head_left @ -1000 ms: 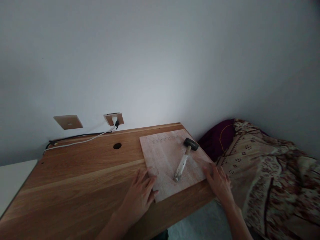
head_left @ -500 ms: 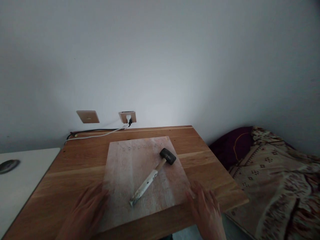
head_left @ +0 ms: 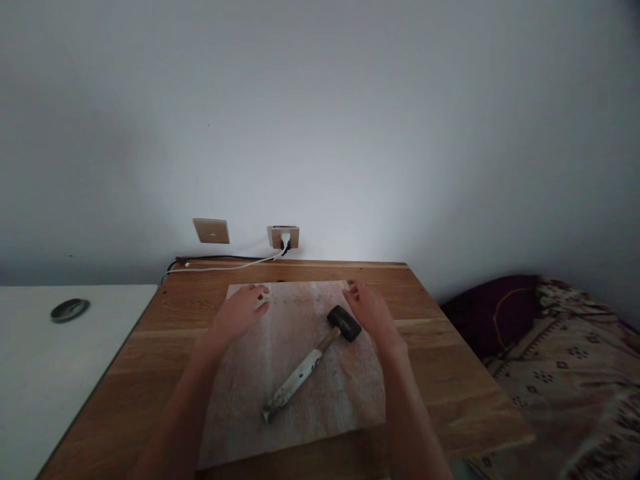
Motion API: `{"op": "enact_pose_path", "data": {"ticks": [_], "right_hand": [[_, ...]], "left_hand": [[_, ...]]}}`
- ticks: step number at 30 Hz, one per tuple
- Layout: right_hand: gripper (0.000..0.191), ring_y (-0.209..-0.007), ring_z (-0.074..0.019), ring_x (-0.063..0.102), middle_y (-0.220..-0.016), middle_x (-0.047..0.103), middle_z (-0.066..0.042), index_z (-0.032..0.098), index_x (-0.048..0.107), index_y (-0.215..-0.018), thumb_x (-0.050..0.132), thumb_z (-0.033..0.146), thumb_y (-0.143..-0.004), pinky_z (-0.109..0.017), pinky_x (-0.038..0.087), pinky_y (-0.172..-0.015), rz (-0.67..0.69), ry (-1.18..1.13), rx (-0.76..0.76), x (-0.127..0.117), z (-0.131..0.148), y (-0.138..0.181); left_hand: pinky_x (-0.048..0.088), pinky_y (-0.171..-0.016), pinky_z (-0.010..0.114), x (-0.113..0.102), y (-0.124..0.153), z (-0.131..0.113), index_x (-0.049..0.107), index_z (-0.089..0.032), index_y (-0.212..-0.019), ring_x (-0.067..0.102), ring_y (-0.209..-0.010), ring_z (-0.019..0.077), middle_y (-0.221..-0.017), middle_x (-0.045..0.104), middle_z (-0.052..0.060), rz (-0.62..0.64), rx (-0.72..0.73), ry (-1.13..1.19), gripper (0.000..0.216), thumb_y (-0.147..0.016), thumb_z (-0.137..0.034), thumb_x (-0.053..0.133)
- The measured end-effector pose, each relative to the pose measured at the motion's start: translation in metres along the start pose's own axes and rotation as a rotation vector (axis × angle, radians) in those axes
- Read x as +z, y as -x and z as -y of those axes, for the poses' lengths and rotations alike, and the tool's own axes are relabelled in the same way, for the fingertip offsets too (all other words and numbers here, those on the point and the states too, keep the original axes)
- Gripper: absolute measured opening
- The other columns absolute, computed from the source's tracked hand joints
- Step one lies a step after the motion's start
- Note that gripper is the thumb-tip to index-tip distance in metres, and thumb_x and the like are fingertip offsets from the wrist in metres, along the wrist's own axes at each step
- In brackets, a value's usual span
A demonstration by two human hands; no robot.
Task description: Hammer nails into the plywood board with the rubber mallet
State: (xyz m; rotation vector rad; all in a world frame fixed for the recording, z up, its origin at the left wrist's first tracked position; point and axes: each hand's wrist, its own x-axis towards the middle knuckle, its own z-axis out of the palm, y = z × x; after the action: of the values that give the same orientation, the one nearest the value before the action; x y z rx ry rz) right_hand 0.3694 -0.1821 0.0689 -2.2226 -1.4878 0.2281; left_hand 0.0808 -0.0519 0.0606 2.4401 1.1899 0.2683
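A rubber mallet (head_left: 311, 363) lies diagonally on a thin pale wooden board (head_left: 240, 407), its black head to the far right and its white-smeared handle toward me. My left hand (head_left: 243, 310) reaches over the board's far left corner, fingers loosely bent and apart, with nothing visible in it. At the far right corner, beside the mallet head, my right hand (head_left: 366, 307) has its fingers parted and slightly curled near the board's edge. Whether the fingertips touch the board I cannot tell. A row of small spots, too small to name, runs along the board's far side.
The board rests on a brown wooden table (head_left: 440, 373) against the wall. White and black cables (head_left: 225, 268) run along its back edge to a wall socket (head_left: 285, 237). A white surface (head_left: 110, 333) with a dark round dish (head_left: 70, 310) stands left; patterned bedding (head_left: 575, 387) lies right.
Both hands have moved from the board's near side edges forward to its far corners. The view has turned slightly left. The mallet still lies on the board.
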Motion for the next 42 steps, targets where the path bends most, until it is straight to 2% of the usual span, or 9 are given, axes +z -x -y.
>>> {"op": "enact_pose_path", "data": {"ticks": [2, 5, 8, 14, 20, 26, 32, 37, 42], "right_hand": [[0.026, -0.097, -0.0231, 0.071, -0.105, 0.076, -0.012, 0.016, 0.064, -0.119, 0.055, 0.030, -0.100, -0.034, 0.051, -0.088, 0.046, -0.012, 0.000, 0.003, 0.004, -0.026], [0.023, -0.094, -0.0199, 0.072, -0.104, 0.076, -0.010, 0.017, 0.063, -0.117, 0.055, 0.031, -0.100, -0.029, 0.051, -0.083, 0.102, -0.044, 0.000, 0.011, 0.001, -0.049], [0.022, -0.086, -0.0176, 0.073, -0.104, 0.076, -0.009, 0.017, 0.061, -0.116, 0.054, 0.033, -0.102, -0.027, 0.051, -0.077, 0.170, -0.075, 0.006, 0.021, -0.003, -0.058], [0.016, -0.057, -0.0126, 0.067, -0.088, 0.077, -0.006, 0.017, 0.060, -0.110, 0.052, 0.029, -0.103, -0.025, 0.050, -0.066, 0.291, -0.128, 0.032, 0.039, 0.001, -0.062], [0.018, -0.062, -0.0149, 0.070, -0.077, 0.075, -0.004, 0.018, 0.058, -0.111, 0.053, 0.033, -0.103, -0.024, 0.048, -0.065, 0.315, -0.157, 0.054, 0.045, 0.005, -0.065], [0.017, -0.067, -0.0169, 0.072, -0.072, 0.073, -0.003, 0.018, 0.061, -0.108, 0.053, 0.033, -0.103, -0.024, 0.047, -0.066, 0.312, -0.122, 0.053, 0.038, 0.012, -0.062], [0.027, -0.090, -0.0212, 0.072, -0.092, 0.076, -0.008, 0.018, 0.059, -0.121, 0.051, 0.037, -0.104, -0.028, 0.045, -0.078, 0.261, 0.013, -0.020, 0.026, 0.027, -0.060], [0.026, -0.103, -0.0297, 0.071, -0.100, 0.077, -0.016, 0.015, 0.065, -0.115, 0.065, 0.033, -0.096, -0.034, 0.044, -0.087, 0.349, 0.186, -0.063, 0.044, 0.037, -0.054], [0.024, -0.105, -0.0316, 0.071, -0.105, 0.077, -0.021, 0.014, 0.065, -0.117, 0.053, 0.016, -0.096, -0.037, 0.042, -0.089, 0.360, 0.273, -0.066, 0.051, 0.040, -0.053]], "left_hand": [[0.052, -0.095, 0.039, -0.008, -0.021, 0.015, 0.070, -0.016, -0.108, 0.069, -0.104, 0.0284, -0.117, 0.071, 0.015, 0.072, 0.059, -0.022, 0.027, -0.086, -0.026, 0.060], [0.051, -0.090, 0.038, -0.008, -0.035, 0.033, 0.069, -0.018, -0.103, 0.068, -0.100, 0.0282, -0.113, 0.070, 0.013, 0.098, 0.122, -0.021, 0.024, -0.081, -0.025, 0.062], [0.050, -0.085, 0.035, -0.001, -0.036, 0.038, 0.067, -0.019, -0.098, 0.067, -0.092, 0.0250, -0.105, 0.071, 0.009, 0.129, 0.162, 0.028, 0.020, -0.081, -0.023, 0.059], [0.044, -0.075, 0.030, 0.007, -0.034, 0.038, 0.062, -0.020, -0.086, 0.064, -0.080, 0.0210, -0.086, 0.069, 0.005, 0.171, 0.151, 0.066, 0.011, -0.082, -0.018, 0.052], [0.044, -0.075, 0.030, 0.005, -0.037, 0.044, 0.062, -0.020, -0.086, 0.064, -0.077, 0.0198, -0.083, 0.069, 0.004, 0.181, 0.132, 0.114, 0.012, -0.083, -0.018, 0.050], [0.047, -0.076, 0.030, 0.005, -0.039, 0.044, 0.064, -0.021, -0.097, 0.068, -0.079, 0.0207, -0.085, 0.073, 0.004, 0.157, 0.077, 0.192, 0.020, -0.090, -0.031, 0.048], [0.048, -0.076, 0.032, 0.010, -0.040, 0.038, 0.067, -0.020, -0.103, 0.071, -0.083, 0.0237, -0.088, 0.075, 0.007, 0.093, -0.001, 0.135, 0.027, -0.093, -0.035, 0.046], [0.049, -0.078, 0.034, 0.016, -0.042, 0.037, 0.067, -0.020, -0.104, 0.072, -0.085, 0.0250, -0.090, 0.076, 0.008, 0.067, 0.006, 0.110, 0.028, -0.093, -0.036, 0.048], [0.051, -0.076, 0.031, 0.011, -0.040, 0.041, 0.066, -0.020, -0.102, 0.071, -0.080, 0.0219, -0.088, 0.076, 0.006, 0.111, 0.026, 0.198, 0.023, -0.087, -0.029, 0.052]]}}
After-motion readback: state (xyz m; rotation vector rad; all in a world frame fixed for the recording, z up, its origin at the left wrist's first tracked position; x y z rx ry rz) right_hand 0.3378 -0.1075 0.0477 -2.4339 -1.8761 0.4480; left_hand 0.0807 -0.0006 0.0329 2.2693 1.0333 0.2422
